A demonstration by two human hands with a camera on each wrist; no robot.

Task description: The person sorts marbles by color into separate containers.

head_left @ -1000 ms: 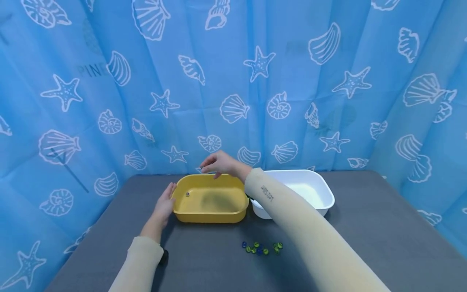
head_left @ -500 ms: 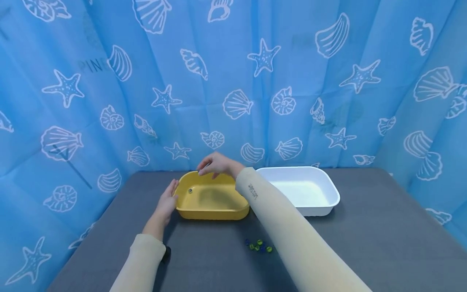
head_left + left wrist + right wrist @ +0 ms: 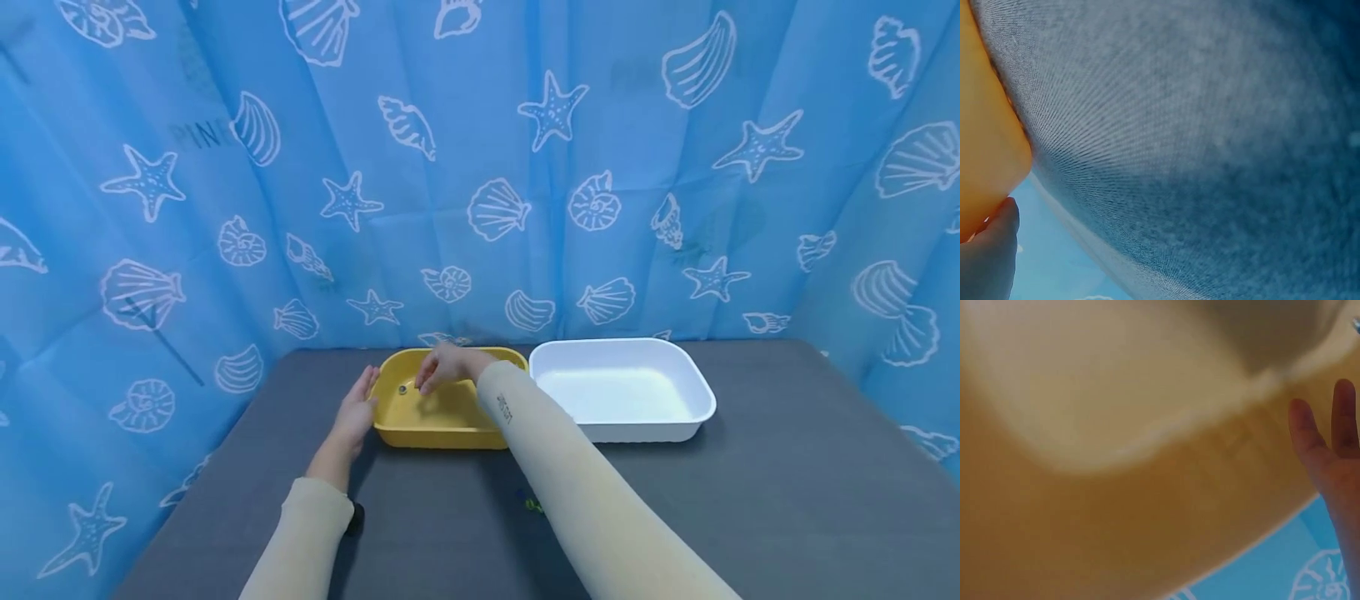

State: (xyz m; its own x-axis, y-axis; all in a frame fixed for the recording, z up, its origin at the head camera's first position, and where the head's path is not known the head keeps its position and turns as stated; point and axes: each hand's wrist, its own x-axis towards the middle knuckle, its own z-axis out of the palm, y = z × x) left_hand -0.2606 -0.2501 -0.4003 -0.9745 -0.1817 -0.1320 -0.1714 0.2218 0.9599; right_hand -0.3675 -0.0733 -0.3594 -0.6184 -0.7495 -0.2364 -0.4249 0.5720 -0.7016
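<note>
My right hand reaches down inside the yellow tub, its fingertips drawn together as if pinching a small marble, mostly hidden by the fingers. Close to these fingertips, another marble lies on the tub's floor near the left end. Two fingers stick out over the tub wall in the right wrist view. My left hand rests with straight fingers against the tub's left side. The left wrist view shows a fingertip at the tub's outer wall.
A white tub stands directly right of the yellow one. Green and blue marbles lie on the dark grey table, mostly covered by the right sleeve. A blue shell-print curtain hangs behind.
My right hand has come down from above the yellow tub's back rim into the tub. The left hand stays at its side. The head view has shifted slightly, and the sleeve hides more marbles.
</note>
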